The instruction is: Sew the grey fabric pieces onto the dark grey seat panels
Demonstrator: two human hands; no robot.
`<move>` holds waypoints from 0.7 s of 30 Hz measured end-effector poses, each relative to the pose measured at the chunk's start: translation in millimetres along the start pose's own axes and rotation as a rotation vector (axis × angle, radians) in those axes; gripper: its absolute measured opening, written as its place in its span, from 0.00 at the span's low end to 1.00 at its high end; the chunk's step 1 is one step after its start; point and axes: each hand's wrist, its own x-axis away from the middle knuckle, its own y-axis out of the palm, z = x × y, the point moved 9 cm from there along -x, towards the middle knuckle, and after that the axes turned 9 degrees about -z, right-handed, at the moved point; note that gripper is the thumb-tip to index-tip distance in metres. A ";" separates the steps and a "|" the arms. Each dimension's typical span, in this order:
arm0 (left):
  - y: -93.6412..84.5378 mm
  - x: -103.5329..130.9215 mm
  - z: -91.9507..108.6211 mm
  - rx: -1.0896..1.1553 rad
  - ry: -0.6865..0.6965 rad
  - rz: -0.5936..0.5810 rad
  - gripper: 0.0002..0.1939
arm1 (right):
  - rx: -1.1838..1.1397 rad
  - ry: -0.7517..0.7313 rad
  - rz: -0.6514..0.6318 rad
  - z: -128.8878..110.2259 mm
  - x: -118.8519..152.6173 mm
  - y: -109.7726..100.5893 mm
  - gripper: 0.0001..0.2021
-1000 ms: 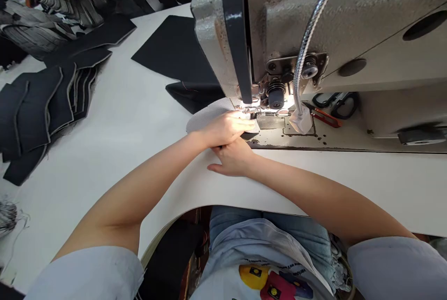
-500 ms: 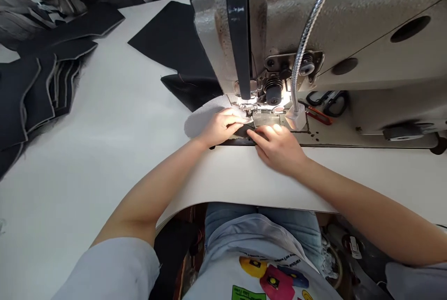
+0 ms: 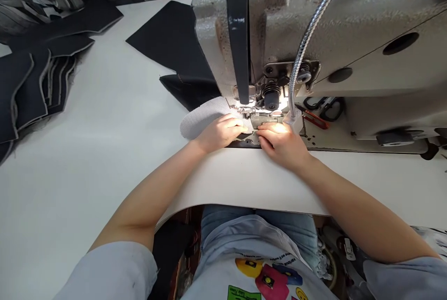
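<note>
A light grey mesh fabric piece (image 3: 200, 117) with a rounded end lies at the needle area of the sewing machine (image 3: 240, 35). My left hand (image 3: 221, 133) rests over its front edge, fingers bent and pressed together on the cloth. A bit of dark material (image 3: 246, 136) shows below the left fingertips. To the right, my right hand (image 3: 283, 145) lies on the metal plate (image 3: 331, 144), fingers stretched toward the needle and close to the fabric's right end. Whether those fingertips touch the fabric is hard to see. The presser foot (image 3: 247, 115) is partly lost in the lamp's glare.
Black cut panels (image 3: 174, 35) lie behind the grey piece, running under the machine head. Stacked dark panels (image 3: 35, 86) cover the table's left side. Black-handled scissors (image 3: 331, 108) and an orange tool (image 3: 316, 118) lie right of the needle. A braided metal hose (image 3: 310, 30) hangs down in front.
The grey fabric's right end now lies lower, over where dark material showed between my hands. My right forefinger has drawn back slightly to the right. The whole view has shifted a little.
</note>
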 end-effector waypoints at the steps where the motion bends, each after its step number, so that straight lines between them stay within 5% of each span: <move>1: 0.5 0.4 -0.2 0.001 -0.001 0.000 0.17 | -0.013 -0.021 -0.009 -0.7 0.2 -0.2 0.17; 8: -0.3 -0.4 -2.5 -0.081 0.091 0.018 0.16 | 0.079 -0.050 -0.058 -14.0 -1.2 8.2 0.18; 16: 9.7 -13.8 -45.9 -0.069 0.006 -0.049 0.19 | 0.121 -0.019 -0.035 -13.9 -9.5 13.9 0.20; 21: 5.8 -19.5 -53.2 -0.059 0.016 -0.002 0.19 | 0.137 -0.024 0.001 -14.8 -9.1 11.6 0.19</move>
